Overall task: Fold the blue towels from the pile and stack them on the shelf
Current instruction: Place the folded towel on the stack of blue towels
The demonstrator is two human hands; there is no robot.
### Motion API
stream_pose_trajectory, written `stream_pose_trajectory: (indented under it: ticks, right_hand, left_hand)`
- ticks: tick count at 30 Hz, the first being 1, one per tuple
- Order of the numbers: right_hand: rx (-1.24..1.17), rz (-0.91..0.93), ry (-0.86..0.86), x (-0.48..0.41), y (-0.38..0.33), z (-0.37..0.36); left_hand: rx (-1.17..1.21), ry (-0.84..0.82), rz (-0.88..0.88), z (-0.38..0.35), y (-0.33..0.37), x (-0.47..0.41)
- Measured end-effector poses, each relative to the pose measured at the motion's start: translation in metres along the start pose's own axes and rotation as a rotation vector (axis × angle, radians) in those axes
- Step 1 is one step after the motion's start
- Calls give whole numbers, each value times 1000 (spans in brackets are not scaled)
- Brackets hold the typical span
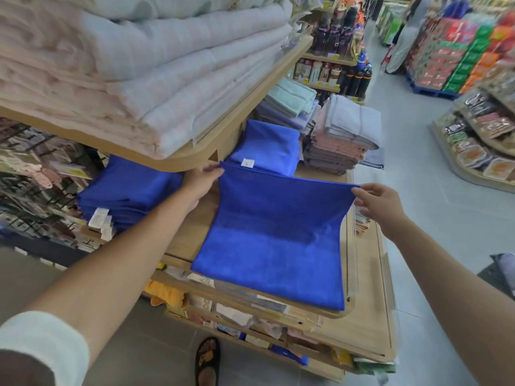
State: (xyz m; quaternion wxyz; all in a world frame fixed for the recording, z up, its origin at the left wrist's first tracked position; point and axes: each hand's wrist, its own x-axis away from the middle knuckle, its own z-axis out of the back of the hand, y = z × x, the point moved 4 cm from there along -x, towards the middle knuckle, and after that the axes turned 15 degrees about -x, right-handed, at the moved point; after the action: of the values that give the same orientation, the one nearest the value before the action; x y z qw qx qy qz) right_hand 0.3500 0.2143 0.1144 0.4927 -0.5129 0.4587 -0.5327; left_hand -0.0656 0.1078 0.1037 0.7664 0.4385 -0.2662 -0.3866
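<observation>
Nearest the camera, both bare forearms reached out over the shelf (192, 240), and there it was: the blue towel (273, 246) lay with its near half flat on the wooden shelf board while its far edge was lifted up off it. The left hand (199, 182) had its fingers pinched narrow on the far left corner, and the right hand (379, 203) had its fingers closed on the far right corner, the raised edge stretched taut between them. By my reading this was mid-fold, the lifted half ready to come toward the near edge. Just left, a stack of folded blue towels (125, 190) already sat on the same shelf, so some of the job looked done. Beyond the raised edge lay the pile of blue towels (264, 146), white tag showing, so more looked left to fold. Room was tight on the left, where the upper shelf (178, 160) jutted out right over the left hand's knuckles. On the right, a clear plastic guard (352, 246) ran along the shelf's edge beside the towel, with open aisle floor past it. Further back stood a stack of pink and grey towels (342, 140).
</observation>
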Motion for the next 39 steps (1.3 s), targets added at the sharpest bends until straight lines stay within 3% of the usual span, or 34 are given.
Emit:
stream_pose_trajectory:
  ticks: [7,12,17,22,25,29,31,35,39]
  right_hand:
    - [105,159,-65,44,6,20]
    - [252,338,-246,93,2,38]
    - [517,510,-376,141,35,47]
    - [914,514,-459,174,81,41]
    - [1005,570,-463,185,92,40]
    - [1037,630,-421,191,96,42]
    - [1037,624,-393,189,94,41]
    - [884,562,-374,176,86,3]
    - [794,452,-399,158,92,-66]
  left_hand:
    - [-24,-11,-50,17,-10,33]
    - [-16,-9,-142,35,-23,76]
    - [-287,-58,-170,39,-78,119]
    - [-712,-167,-295,27,-126,149]
    - [-782,-136,-301,26,-132,156]
    - [-756,33,-381,21,-116,165]
    - [-744,40,-448,7,-102,167]
    - [-781,-103,-534,-40,-74,156]
    - [-897,-262,-467,-81,-55,133]
